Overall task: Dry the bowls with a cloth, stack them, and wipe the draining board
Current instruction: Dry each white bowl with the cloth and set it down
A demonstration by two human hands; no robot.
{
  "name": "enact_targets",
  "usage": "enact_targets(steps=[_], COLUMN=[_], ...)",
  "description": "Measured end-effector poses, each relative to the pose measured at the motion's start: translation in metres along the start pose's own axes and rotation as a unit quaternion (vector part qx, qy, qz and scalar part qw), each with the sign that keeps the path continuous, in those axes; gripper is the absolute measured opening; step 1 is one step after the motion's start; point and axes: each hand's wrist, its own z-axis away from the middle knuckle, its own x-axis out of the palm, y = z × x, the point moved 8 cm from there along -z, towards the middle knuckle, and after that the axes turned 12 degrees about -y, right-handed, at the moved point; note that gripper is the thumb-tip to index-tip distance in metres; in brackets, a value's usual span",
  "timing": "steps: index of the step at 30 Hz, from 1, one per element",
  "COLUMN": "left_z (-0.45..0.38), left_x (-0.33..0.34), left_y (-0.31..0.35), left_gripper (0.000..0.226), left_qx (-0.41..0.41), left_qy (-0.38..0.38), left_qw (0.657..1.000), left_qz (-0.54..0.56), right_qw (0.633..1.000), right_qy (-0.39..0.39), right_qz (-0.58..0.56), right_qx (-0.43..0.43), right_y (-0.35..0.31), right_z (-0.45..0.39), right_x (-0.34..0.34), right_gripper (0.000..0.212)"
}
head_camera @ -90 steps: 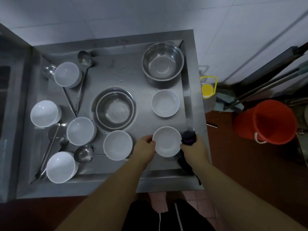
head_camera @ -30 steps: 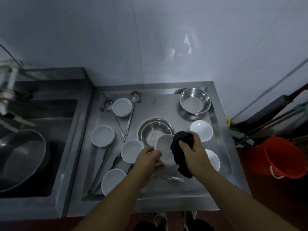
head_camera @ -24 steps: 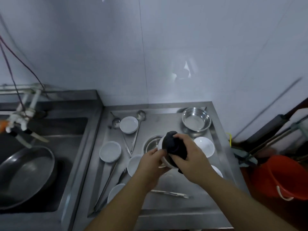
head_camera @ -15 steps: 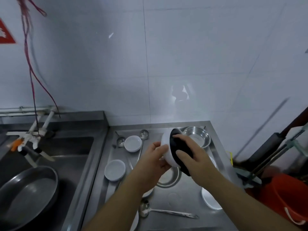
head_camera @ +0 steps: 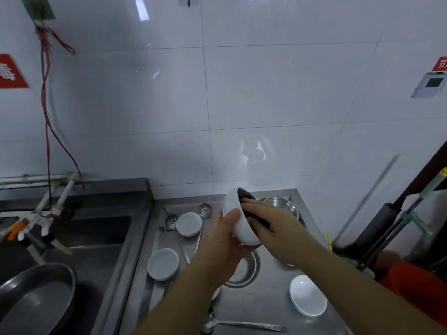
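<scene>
My left hand grips a white bowl from below and behind, tilted on its side above the steel draining board. Inside the bowl, my right hand presses a dark cloth. Other white bowls stand on the board: one at the back, one at the left, one at the right front. My arms hide further bowls.
A steel bowl stands at the back right and another under my hands. Ladles lie at the back and a spoon at the front. A sink with a pan lies left, an orange bucket right.
I lifted a bowl off the board, brought the cloth into it and raised both higher. My head tilted up, so the wall fills more of the view.
</scene>
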Motion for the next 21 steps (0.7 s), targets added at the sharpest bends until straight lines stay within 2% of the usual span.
enact_targets(steps=[3, 7, 11, 14, 17, 18, 20, 21], left_z=[-0.005, -0.007, -0.005, 0.002, 0.007, 0.007, 0.006, 0.006], left_x=[-0.004, -0.015, -0.016, -0.012, -0.003, 0.002, 0.010, 0.014], left_y=[0.007, 0.013, 0.017, 0.016, 0.012, 0.009, 0.004, 0.003], left_gripper=[0.087, 0.091, 0.101, 0.098, 0.099, 0.104, 0.113, 0.116], left_qx=[0.016, 0.009, -0.001, -0.005, 0.002, 0.004, 0.005, 0.009], left_qy=[0.035, 0.063, 0.024, -0.014, -0.050, -0.065, -0.089, -0.091], left_qw=[0.999, 0.991, 0.977, 0.973, 0.983, 0.986, 0.988, 0.990], left_qz=[-0.033, -0.118, -0.210, -0.229, -0.177, -0.154, -0.124, -0.110], right_qw=[0.999, 0.987, 0.950, 0.906, 0.854, 0.825, 0.757, 0.712], right_qy=[-0.008, -0.075, -0.170, -0.170, -0.147, -0.131, -0.090, -0.077], right_qz=[0.008, 0.036, -0.147, -0.300, -0.438, -0.495, -0.610, -0.670], right_qx=[0.049, 0.141, 0.217, 0.246, 0.238, 0.238, 0.216, 0.193], right_y=[-0.004, 0.003, 0.011, 0.018, 0.024, 0.026, 0.021, 0.014], right_z=[-0.004, -0.015, -0.012, -0.002, 0.008, 0.012, 0.012, 0.010], right_x=[-0.004, -0.009, -0.013, -0.011, 0.001, 0.007, 0.015, 0.020], right_gripper=[0.030, 0.024, 0.023, 0.020, 0.040, 0.044, 0.036, 0.030])
